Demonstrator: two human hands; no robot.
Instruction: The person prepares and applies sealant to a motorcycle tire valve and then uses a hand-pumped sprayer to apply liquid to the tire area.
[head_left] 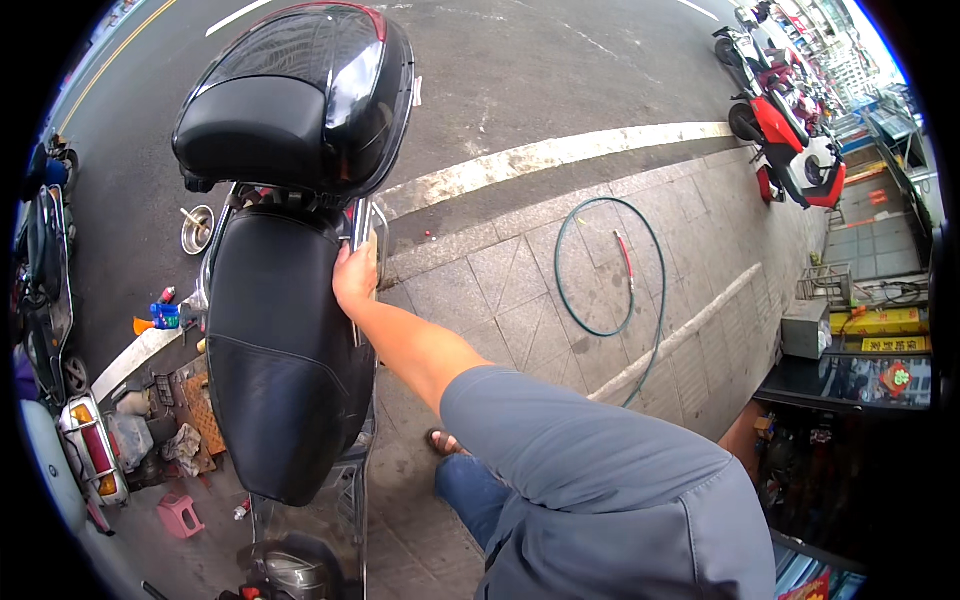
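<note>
A black scooter seat (275, 330) runs lengthwise along the left half of the head view, with a glossy black top box (290, 100) mounted behind it. My right hand (355, 275) is closed around the grab rail (361, 222) on the seat's right side, just below the box. My bare forearm and grey sleeve stretch back from it to the lower right. The seat lies flat in place. My left hand does not show.
A green hose (661, 260) with a red end lies coiled on the pavement. Parts and rags (185, 450), a pink stool (180, 515) and a metal bowl (198, 230) stand left of the scooter. A red scooter (785, 140) is parked far right; a shopfront lines the right.
</note>
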